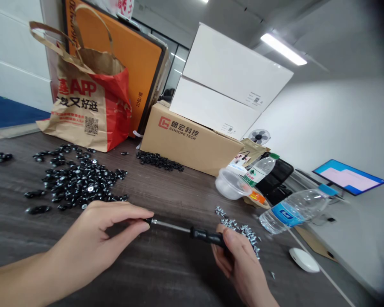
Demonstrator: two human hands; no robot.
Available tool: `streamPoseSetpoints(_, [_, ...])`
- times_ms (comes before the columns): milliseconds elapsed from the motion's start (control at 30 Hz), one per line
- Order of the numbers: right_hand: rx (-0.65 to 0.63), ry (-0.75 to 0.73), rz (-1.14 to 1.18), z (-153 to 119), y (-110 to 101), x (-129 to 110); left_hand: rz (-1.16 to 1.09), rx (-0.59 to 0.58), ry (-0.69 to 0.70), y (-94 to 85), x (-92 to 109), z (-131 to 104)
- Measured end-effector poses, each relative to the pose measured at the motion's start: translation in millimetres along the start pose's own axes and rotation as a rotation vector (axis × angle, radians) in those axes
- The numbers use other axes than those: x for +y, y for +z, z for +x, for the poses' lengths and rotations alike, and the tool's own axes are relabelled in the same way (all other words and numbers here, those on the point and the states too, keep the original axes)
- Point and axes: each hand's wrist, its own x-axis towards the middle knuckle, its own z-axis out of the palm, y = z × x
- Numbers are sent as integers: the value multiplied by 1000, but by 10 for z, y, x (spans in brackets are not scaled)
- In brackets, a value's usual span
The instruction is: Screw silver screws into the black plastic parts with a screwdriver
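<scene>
My right hand (238, 260) is wrapped around the black handle of a screwdriver (173, 226), whose metal shaft points left. Between the thumb and fingers of my left hand (105, 238) is a small black part (149, 221), mostly covered by the fingertips. The screwdriver's tip meets that part. Left of centre, beyond my left hand, lies a large heap of small black parts (80, 179), some showing a silver centre. A scattered pile of silver screws (233, 226) lies just beyond my right hand.
A second pile of black pieces (160, 162) lies before a cardboard box (192, 140) bearing white boxes (224, 72). A paper bag (83, 106) stands at back left. To the right are a plastic tub (232, 185), two bottles (291, 211) and a white mouse (304, 260).
</scene>
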Motion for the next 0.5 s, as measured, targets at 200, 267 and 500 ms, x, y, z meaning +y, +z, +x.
streamPoseSetpoints(200, [-180, 272, -86, 49, -125, -39, 30, -146, 4, 23, -68, -14])
streamPoseSetpoints(267, [-220, 297, -197, 30, -110, -86, 2, -195, -43, 31, -87, 22])
streamPoseSetpoints(500, [-7, -96, -852, 149, -343, -208, -127, -210, -197, 100, -140, 72])
